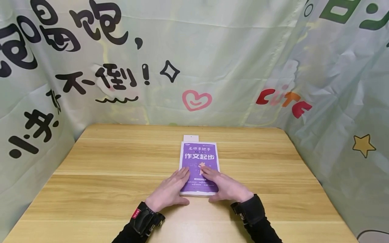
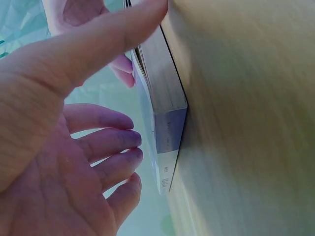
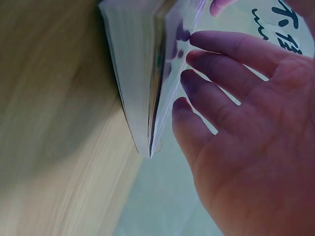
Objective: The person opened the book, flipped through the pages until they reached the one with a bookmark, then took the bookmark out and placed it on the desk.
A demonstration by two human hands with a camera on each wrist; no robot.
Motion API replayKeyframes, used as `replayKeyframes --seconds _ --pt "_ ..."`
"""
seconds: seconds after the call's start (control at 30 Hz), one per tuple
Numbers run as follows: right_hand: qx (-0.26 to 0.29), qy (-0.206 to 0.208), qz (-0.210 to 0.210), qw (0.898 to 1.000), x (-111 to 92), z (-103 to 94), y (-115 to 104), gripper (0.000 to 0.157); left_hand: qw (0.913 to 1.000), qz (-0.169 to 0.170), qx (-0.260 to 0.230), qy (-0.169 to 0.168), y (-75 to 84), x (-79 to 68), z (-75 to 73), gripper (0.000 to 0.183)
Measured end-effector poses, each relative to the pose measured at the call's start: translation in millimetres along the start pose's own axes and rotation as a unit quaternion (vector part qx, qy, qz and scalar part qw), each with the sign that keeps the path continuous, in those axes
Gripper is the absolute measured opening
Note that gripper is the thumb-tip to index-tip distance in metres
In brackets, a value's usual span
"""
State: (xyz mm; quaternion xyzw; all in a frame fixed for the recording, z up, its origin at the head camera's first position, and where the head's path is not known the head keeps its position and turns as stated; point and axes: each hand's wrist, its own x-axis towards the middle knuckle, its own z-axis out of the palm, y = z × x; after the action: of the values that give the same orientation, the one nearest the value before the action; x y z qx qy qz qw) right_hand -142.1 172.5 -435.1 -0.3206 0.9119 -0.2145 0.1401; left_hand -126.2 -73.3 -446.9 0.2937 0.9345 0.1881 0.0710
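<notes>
A thick purple book (image 1: 199,185) with white Chinese lettering lies flat, its cover facing up. Past its far edge a white card or slip (image 1: 190,138) sticks out; whether it lies under or inside the book is hidden. On the cover's left side rests my left hand (image 1: 170,189), fingers extended and thumb near the front edge. My right hand (image 1: 228,187) lies over the right side, its fingertips touching the cover. The left wrist view shows the book's spine (image 2: 170,130) beside the left fingers. Page edges (image 3: 135,69) face the right wrist camera, with the cover slightly lifted from them.
The book lies on a wooden table (image 1: 121,155) with rounded far corners. Pale fabric (image 1: 231,67) printed with characters, a heart and a star hangs behind and on both sides. Black bands with devices (image 1: 147,219) sit on both wrists.
</notes>
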Motion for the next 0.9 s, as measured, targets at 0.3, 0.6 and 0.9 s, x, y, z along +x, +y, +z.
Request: replayKeyframes --seconds 0.3,0.6,0.9 --pt "0.017 0.004 -0.011 1.0 -2.7 -4.4 1.9 0.088 0.9999 0.003 -0.008 0.012 -2.0 0.7 1.4 0.095" --pt "0.026 -0.003 -0.007 1.0 -4.1 -7.7 3.0 0.08 0.9994 0.016 -0.016 0.024 -2.4 0.9 1.5 0.091" --pt "0.036 -0.018 0.005 0.999 -7.5 -14.0 2.5 0.07 0.9985 0.031 -0.021 0.041 -2.4 0.0 1.4 0.085"
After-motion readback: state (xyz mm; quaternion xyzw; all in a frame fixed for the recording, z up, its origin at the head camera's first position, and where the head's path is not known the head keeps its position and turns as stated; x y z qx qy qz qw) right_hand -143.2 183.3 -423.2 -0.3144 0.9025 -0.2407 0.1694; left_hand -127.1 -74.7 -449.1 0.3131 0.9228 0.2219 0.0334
